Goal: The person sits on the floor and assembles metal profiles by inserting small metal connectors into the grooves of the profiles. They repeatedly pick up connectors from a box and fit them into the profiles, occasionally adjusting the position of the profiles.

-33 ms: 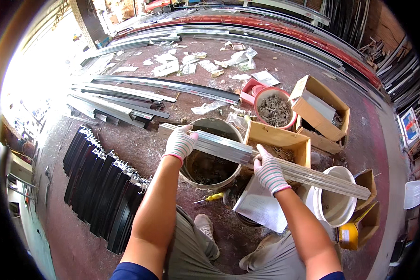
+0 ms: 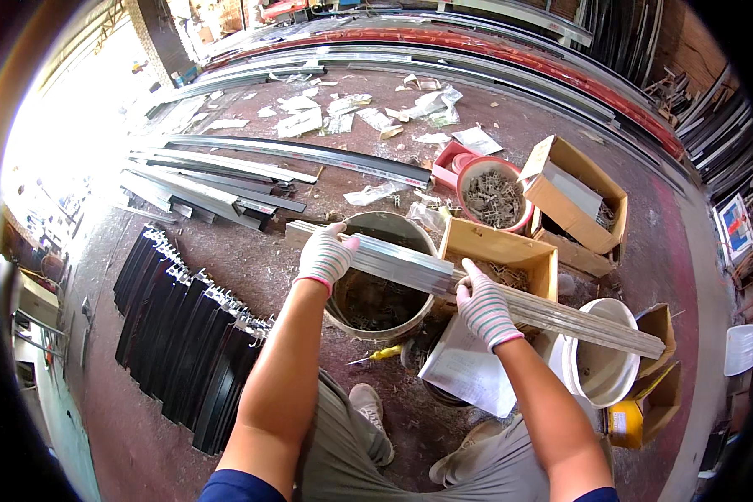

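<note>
Both hands wear striped knit gloves with bare fingertips. My left hand (image 2: 326,255) is closed round the left end of a bundle of short silver metal strips (image 2: 402,266). At the other end, my right hand (image 2: 485,305) grips the same bundle, its thumb on the upper side. The bundle lies slantwise along a weathered, pale wood-like bar (image 2: 581,322), which spans a large round bucket (image 2: 379,326) and a wooden box (image 2: 498,243). A white bucket (image 2: 573,368) stands under the bar's right end. The undersides of the strips are hidden.
Black profiles (image 2: 184,335) with metal clips at their ends lie in a row at the left. Beyond are long metal profiles (image 2: 226,180), scattered papers (image 2: 301,121), a red tub of small metal parts (image 2: 494,197) and cardboard boxes (image 2: 573,197). A yellow-handled screwdriver (image 2: 385,352) and paper sheet (image 2: 468,368) lie nearer.
</note>
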A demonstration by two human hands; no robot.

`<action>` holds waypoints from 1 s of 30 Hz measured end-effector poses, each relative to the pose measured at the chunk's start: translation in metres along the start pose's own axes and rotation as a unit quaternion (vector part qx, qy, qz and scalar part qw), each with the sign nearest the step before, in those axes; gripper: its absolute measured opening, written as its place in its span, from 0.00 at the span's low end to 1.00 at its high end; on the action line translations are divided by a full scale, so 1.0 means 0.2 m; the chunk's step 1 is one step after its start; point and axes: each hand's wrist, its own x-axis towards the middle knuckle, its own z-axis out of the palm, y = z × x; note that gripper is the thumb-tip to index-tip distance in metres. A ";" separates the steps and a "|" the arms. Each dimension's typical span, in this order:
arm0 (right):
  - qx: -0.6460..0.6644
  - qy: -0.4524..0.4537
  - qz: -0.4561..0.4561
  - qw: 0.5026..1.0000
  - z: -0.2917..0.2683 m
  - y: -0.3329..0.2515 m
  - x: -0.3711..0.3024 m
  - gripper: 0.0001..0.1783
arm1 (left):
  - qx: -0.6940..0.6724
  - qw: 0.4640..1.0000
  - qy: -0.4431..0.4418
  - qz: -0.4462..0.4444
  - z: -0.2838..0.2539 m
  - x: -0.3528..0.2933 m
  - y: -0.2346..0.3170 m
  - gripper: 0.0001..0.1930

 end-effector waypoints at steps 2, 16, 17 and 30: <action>0.010 -0.001 0.002 1.000 -0.01 -0.03 -0.01 0.28 | 0.124 0.990 0.063 0.012 -0.03 -0.06 0.10 0.34; 0.030 -0.005 -0.017 0.999 -0.12 -0.05 -0.06 0.31 | 0.232 0.972 0.035 0.010 0.07 -0.12 0.25 0.51; 0.025 -0.005 -0.019 1.000 -0.13 -0.05 -0.06 0.31 | 0.234 0.972 0.035 0.011 0.07 -0.12 0.25 0.52; 0.015 0.007 -0.027 0.999 -0.23 -0.04 -0.09 0.28 | 0.201 0.965 0.107 0.128 0.19 -0.12 0.29 0.41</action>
